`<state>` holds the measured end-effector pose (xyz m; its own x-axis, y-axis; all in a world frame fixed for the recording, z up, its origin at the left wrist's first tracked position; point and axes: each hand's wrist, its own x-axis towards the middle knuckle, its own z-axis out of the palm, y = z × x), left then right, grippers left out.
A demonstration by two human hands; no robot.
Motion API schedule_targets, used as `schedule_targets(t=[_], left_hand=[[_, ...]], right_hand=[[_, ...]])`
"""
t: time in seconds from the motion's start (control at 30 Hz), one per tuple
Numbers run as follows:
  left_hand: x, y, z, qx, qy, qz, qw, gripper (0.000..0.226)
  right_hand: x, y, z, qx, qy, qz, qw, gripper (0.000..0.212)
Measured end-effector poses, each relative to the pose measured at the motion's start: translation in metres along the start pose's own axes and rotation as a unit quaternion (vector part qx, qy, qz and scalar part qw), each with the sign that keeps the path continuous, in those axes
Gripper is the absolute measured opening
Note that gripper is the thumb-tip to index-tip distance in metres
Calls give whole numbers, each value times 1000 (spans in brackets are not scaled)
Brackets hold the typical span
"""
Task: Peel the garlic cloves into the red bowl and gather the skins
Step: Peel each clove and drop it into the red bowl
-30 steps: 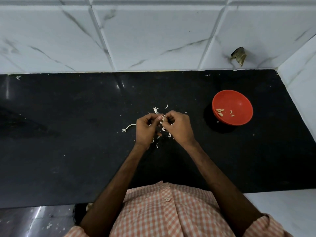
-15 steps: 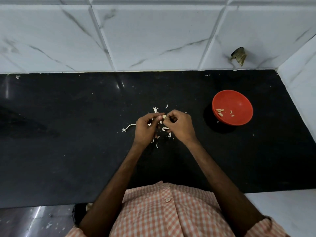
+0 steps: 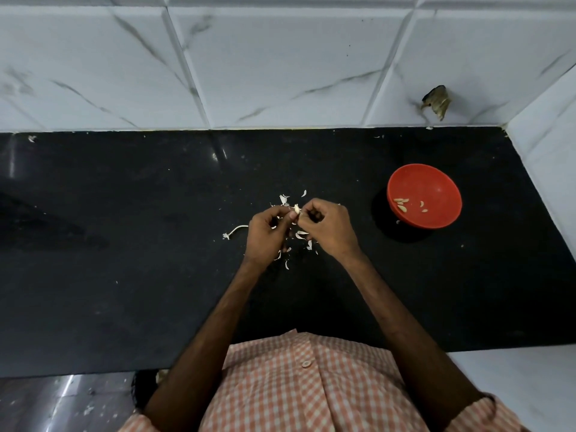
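Garlic clove (image 3: 296, 209) – small, pale, its skin partly loose – is held above the middle of the black bench (image 3: 124, 244), between the fingertips of both hands. The left hand (image 3: 266, 235) pinches it between thumb and forefinger, with the other fingers curled into the palm. The right hand (image 3: 328, 229) meets it from the other side, its fingers bent inward and its fingertips closed on the same clove. Whether they grip the flesh or only the skin cannot be told. The two hands touch at the clove, and both forearms reach in from the front edge of the bench. Loose white skins (image 3: 300, 234) lie scattered on the bench under and around the hands, a few more toward the back edge just beyond the fingertips. A thin curved stalk (image 3: 235, 230) lies just beside the left hand on its outer side. The red bowl (image 3: 436, 185) stands upright near the right end of the bench, closer to the back edge than to the front and well apart from the hands. A few peeled cloves (image 3: 402, 204) lie in its left half – the rest of the inside is bare red. One tiny pale scrap (image 3: 398, 222) rests on the bench, just beside the bowl's near rim. A white tiled wall (image 3: 280, 73) with grey veins rises from the back edge and turns a corner at the right end. An orange checked shirt (image 3: 305, 385) shows at the front edge.
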<state>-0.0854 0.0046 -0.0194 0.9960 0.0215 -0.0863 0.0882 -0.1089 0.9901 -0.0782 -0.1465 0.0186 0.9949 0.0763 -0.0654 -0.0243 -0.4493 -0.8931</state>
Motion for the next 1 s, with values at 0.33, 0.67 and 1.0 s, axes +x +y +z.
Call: schedule_targets(t=[0.33,0.67,1.0], left_hand=[[-5,6,8,-76,8,-55,996,21],[-3,9,6,-100,36,-50,993,16],[-2,6,4,-14,32,-2,999,14]], right_hand=[[-1,-1,-3,-39,-22,-59,997,15],[1,7,-4,-61,31,-78,995,21],[10,4,-5,-14,57,-97,994,12]])
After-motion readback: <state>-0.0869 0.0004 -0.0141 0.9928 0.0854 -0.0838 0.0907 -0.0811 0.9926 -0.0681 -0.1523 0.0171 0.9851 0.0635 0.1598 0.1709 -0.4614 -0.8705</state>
